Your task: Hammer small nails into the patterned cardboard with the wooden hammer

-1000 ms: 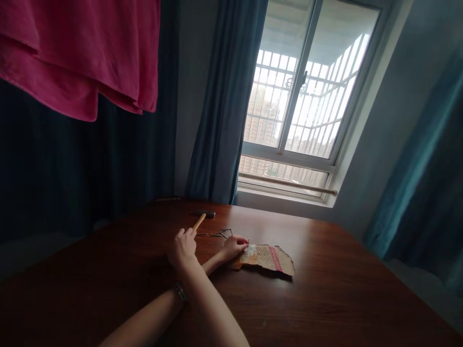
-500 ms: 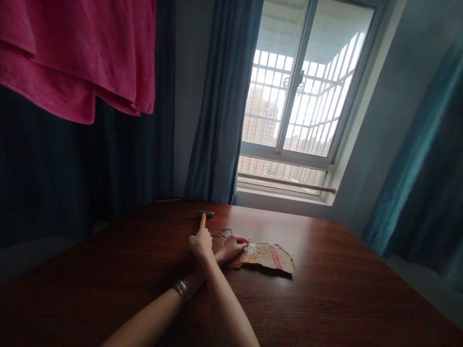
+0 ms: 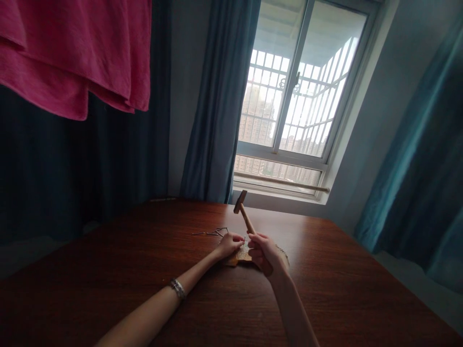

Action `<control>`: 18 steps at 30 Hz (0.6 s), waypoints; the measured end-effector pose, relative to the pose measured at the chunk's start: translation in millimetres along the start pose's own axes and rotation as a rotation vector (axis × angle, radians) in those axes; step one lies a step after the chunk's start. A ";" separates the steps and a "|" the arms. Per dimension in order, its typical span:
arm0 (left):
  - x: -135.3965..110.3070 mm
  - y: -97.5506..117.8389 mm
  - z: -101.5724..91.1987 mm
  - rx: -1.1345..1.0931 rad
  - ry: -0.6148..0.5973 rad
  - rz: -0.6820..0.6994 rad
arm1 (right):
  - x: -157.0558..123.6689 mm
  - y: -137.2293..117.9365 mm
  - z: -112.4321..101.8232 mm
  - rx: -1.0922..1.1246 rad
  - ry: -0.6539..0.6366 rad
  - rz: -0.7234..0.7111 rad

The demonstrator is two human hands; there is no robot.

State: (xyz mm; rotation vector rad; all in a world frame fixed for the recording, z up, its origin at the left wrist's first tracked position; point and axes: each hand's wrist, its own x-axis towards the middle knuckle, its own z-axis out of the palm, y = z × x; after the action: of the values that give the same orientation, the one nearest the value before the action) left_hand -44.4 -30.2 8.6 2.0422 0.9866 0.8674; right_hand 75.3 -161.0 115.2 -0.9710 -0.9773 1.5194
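Item: left hand (image 3: 230,245), yours. Fingertips pinched together on a single nail (image 3: 245,239), wrist low near the tabletop.

Item: right hand (image 3: 265,253), yours. Fingers wrapped firmly round the handle of a hammer (image 3: 249,221); the head is up, tilted, clear of the nail.

Item: speckled board, one (image 3: 246,257), thin. Lies on the table (image 3: 202,308) under and beside your hands; your right hand covers much of its middle, and a notched edge shows past it. Whether the nail's point is in the board cannot be told.

Item: block, yellowish (image 3: 232,262), at the board's left end, near your left wrist.

Item: loose nails, several (image 3: 220,233), lying crossed on the table just beyond your left hand; exact count unclear.

Item: bracelet (image 3: 177,288), on your left wrist.

Condition of the work: judged early for this nail. Done: nail held in place, hammer in your grip and raised. Outstanding: the nail stands tall above your fingertips, so it appears not yet driven. The loose nails lie unused. Nails already sunk in the board, if any, are too small to make out.
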 end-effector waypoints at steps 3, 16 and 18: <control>2.8 -6.1 3.8 0.020 0.038 0.018 | -30.6 0.6 -27.2 0.038 0.031 0.045; 2.6 -8.6 3.2 0.011 0.002 0.047 | -85.6 9.8 -33.7 -0.030 0.021 0.111; 2.2 -8.4 3.5 0.010 0.006 0.053 | -86.2 10.8 -33.5 -0.046 0.029 0.114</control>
State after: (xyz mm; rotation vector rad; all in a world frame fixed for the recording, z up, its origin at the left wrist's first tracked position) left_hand -43.6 -25.5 0.5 2.0836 0.9457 0.8989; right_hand 114.7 -244.3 101.5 -1.0945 -0.9538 1.5781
